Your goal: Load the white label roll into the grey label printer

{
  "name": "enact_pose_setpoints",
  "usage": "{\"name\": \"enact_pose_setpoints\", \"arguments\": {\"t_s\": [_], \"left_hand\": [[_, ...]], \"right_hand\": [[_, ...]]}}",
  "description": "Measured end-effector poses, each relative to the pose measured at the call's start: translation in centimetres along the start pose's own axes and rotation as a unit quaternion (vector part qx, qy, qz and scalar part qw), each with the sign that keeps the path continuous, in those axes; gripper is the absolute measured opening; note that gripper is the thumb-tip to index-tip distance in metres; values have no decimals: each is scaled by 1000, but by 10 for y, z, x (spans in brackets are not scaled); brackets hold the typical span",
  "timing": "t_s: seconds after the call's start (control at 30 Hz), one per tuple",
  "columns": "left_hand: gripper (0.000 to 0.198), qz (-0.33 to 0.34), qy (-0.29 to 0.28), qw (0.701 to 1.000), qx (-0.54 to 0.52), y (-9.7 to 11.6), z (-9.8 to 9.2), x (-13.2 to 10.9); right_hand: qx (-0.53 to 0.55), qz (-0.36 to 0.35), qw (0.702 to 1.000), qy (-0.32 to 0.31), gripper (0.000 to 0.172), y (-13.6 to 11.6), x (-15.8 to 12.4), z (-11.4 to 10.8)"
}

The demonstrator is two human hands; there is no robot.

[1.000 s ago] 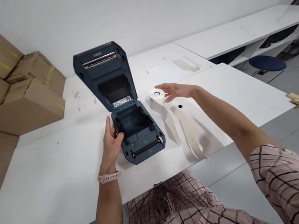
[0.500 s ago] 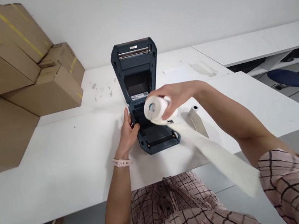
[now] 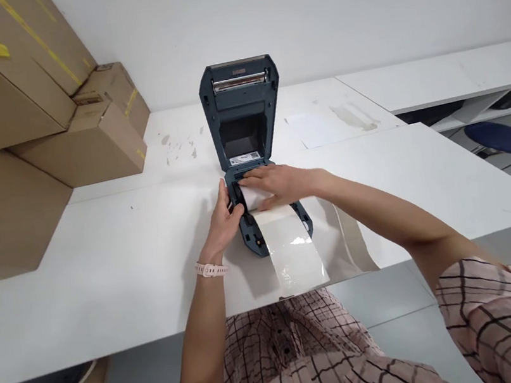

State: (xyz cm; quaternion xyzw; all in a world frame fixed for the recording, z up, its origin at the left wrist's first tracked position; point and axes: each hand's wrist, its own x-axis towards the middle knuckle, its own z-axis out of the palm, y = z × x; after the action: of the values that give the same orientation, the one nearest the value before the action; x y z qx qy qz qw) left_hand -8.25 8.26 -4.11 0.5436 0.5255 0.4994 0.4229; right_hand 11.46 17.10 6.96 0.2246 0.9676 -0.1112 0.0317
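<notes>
Paper roll (image 3: 255, 198), white and cylindrical, lies in the well of an open printer; much of it is hidden beneath a hand. From it a smooth, glossy paper strip (image 3: 292, 250), flat and ribbon-like, runs over the printer's front and ends near the table's front edge, its surface broken by bright patches of reflected light. The printer (image 3: 254, 241) is a dark blue-grey casing, apparently hard plastic, with clipped corners. Its lid (image 3: 245, 107) stands raised at the back, showing a shiny metal bar near the top, a dark recess below and a small white label at the base.

The right hand (image 3: 283, 183), slightly blurred, holds the roll from above: the fingers stretch along its far side and the thumb lies on the near side, the gap between them filled by the roll. The left hand (image 3: 224, 223) grips the printer's left side in a narrow hold, thumb on the upper edge, fingers against the outer wall. A pale, perforated wristband (image 3: 212, 269) circles the left wrist.

To the right of the printer, a dull beige strip (image 3: 355, 240) curves on the smooth white table (image 3: 118, 269). At the far left, angular cardboard boxes (image 3: 85, 143), matt brown and partly yellow-taped, are stacked against the plain wall (image 3: 329, 11).
</notes>
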Motion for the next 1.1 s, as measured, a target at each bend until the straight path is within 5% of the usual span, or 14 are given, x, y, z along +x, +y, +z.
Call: {"name": "enact_pose_setpoints", "arguments": {"t_s": [0.1,0.27,0.8,1.0,1.1], "left_hand": [[78,-4,-15,999,40,3,-2,-1],[76,-6,-16,999,48,4,-2,-1],[75,-28,-15,999,0,15,8,-9],[94,-36,-29,999,2,22,9,-12],[100,-42,-34,999,-1,21,8,-13]], "right_hand": [[-21,-47,996,80,53,-21,-41,22],[32,-77,993,86,65,-39,-86,56],[60,-57,989,123,105,-48,-88,93],[119,-52,986,103,103,-46,-89,81],[219,-79,969,82,71,-36,-94,48]]}}
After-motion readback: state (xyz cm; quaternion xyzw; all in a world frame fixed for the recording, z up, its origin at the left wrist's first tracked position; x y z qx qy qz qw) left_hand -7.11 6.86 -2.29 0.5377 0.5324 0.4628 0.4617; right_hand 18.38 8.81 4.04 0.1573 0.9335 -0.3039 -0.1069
